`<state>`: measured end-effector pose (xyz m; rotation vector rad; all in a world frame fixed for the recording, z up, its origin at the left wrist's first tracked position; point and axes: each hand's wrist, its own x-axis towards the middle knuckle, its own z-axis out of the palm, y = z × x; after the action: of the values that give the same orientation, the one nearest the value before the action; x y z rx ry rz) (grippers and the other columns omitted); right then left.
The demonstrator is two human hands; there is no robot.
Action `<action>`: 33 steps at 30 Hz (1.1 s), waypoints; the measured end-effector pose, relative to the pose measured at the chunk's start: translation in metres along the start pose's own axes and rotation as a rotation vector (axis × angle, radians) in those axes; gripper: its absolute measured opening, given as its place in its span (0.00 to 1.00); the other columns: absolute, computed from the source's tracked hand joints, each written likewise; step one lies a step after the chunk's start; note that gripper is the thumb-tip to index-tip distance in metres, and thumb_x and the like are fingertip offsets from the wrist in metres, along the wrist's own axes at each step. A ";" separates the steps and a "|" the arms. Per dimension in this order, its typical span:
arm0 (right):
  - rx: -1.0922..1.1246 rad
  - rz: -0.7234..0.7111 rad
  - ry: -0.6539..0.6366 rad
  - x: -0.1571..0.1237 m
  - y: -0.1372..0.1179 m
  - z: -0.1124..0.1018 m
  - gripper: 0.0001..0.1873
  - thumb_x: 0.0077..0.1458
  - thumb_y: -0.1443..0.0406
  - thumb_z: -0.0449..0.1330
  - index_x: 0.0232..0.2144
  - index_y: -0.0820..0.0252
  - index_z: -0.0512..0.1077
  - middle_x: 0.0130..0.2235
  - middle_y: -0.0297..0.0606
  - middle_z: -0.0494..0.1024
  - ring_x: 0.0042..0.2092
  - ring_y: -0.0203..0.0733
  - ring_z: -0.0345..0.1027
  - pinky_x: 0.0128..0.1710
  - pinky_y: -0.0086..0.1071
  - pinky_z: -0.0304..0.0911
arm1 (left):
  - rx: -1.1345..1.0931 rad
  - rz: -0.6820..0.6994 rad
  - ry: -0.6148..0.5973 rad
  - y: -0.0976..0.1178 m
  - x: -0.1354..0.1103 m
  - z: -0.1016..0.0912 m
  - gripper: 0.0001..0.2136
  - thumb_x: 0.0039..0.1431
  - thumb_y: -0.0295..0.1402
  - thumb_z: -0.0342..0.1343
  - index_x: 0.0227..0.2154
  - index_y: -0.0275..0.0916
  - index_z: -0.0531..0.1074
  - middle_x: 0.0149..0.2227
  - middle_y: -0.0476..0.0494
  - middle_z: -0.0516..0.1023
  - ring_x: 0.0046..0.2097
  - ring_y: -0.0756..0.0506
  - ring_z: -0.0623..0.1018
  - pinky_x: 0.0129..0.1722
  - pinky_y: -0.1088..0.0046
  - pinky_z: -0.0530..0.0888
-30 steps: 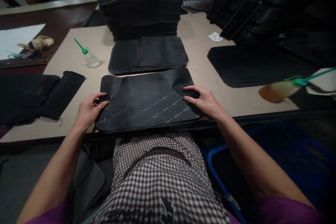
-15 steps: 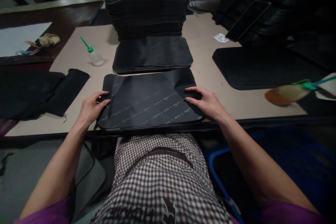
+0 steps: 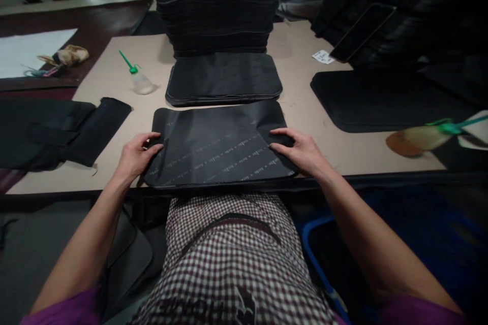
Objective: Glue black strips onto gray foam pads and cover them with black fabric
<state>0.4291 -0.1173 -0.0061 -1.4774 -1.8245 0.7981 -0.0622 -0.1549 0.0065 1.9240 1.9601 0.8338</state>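
A black rounded panel (image 3: 217,147) with rows of pale printed lettering lies flat at the table's front edge. My left hand (image 3: 137,155) grips its left edge between thumb and fingers. On the opposite side, my right hand (image 3: 299,148) pinches the right edge in the same way. Other layers seem to lie under the panel, but I cannot tell how many. Just behind it is a low pile of plain black panels (image 3: 224,77), and a tall stack of black panels (image 3: 219,15) rises beyond that.
A clear squeeze bottle with a green spout (image 3: 141,81) stands at back left. Black fabric pieces (image 3: 101,129) lie left. On the right are a bottle with amber liquid (image 3: 407,142), a black panel pile (image 3: 366,99), a phone (image 3: 362,33) and a white label (image 3: 323,57). A blue-rimmed bin (image 3: 316,254) sits below.
Both hands keep their hold on the panel's sides, and the panel stays in place. The view has shifted very slightly; nothing else has visibly moved.
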 end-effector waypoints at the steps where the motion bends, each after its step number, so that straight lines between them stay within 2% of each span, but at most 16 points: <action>1: -0.004 -0.006 -0.002 0.000 0.001 0.000 0.23 0.54 0.55 0.67 0.51 0.54 0.78 0.45 0.41 0.82 0.42 0.49 0.77 0.42 0.41 0.75 | 0.002 0.008 0.002 0.000 0.000 0.000 0.19 0.58 0.44 0.62 0.50 0.45 0.77 0.47 0.46 0.79 0.35 0.48 0.74 0.39 0.70 0.72; 7: -0.080 -0.081 0.006 0.000 -0.002 -0.002 0.20 0.55 0.56 0.66 0.50 0.53 0.77 0.49 0.39 0.81 0.49 0.51 0.75 0.53 0.45 0.70 | 0.034 0.044 -0.002 -0.003 0.000 0.002 0.18 0.59 0.44 0.61 0.50 0.45 0.77 0.47 0.45 0.79 0.37 0.47 0.74 0.40 0.69 0.73; 10: -0.129 -0.136 0.001 -0.001 -0.007 -0.002 0.19 0.56 0.56 0.65 0.50 0.52 0.77 0.50 0.39 0.80 0.50 0.52 0.75 0.55 0.46 0.68 | 0.023 0.058 0.004 -0.002 -0.001 0.002 0.18 0.59 0.43 0.60 0.50 0.44 0.77 0.47 0.44 0.79 0.38 0.46 0.75 0.41 0.68 0.73; 14: -0.298 -0.197 -0.029 -0.004 -0.009 -0.001 0.20 0.60 0.53 0.59 0.52 0.53 0.74 0.51 0.43 0.79 0.50 0.54 0.74 0.51 0.46 0.69 | 0.010 0.087 -0.003 0.005 -0.002 0.003 0.16 0.61 0.39 0.59 0.50 0.42 0.77 0.49 0.42 0.79 0.44 0.44 0.77 0.43 0.66 0.75; 19: -0.517 -0.237 -0.007 -0.004 0.004 0.004 0.25 0.62 0.49 0.53 0.54 0.54 0.73 0.50 0.46 0.79 0.46 0.53 0.75 0.43 0.43 0.69 | 0.009 0.134 0.011 0.007 -0.001 0.003 0.16 0.61 0.32 0.61 0.53 0.41 0.75 0.52 0.41 0.79 0.49 0.43 0.78 0.48 0.64 0.75; 27: -0.536 -0.195 -0.003 -0.002 0.017 0.005 0.29 0.59 0.41 0.53 0.53 0.48 0.73 0.48 0.45 0.80 0.37 0.52 0.74 0.35 0.45 0.68 | -0.032 0.144 0.055 0.001 -0.009 0.004 0.18 0.60 0.29 0.63 0.54 0.42 0.74 0.52 0.41 0.80 0.49 0.43 0.78 0.51 0.63 0.75; 33: -0.511 -0.216 -0.003 0.001 0.018 0.006 0.27 0.59 0.42 0.54 0.52 0.48 0.73 0.48 0.46 0.80 0.41 0.54 0.75 0.39 0.46 0.70 | -0.033 0.142 0.053 0.001 -0.011 0.005 0.17 0.61 0.30 0.63 0.53 0.43 0.74 0.51 0.40 0.80 0.50 0.42 0.79 0.52 0.61 0.75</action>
<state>0.4346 -0.1137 -0.0238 -1.5346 -2.2527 0.2330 -0.0578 -0.1645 0.0004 2.0609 1.8434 0.9573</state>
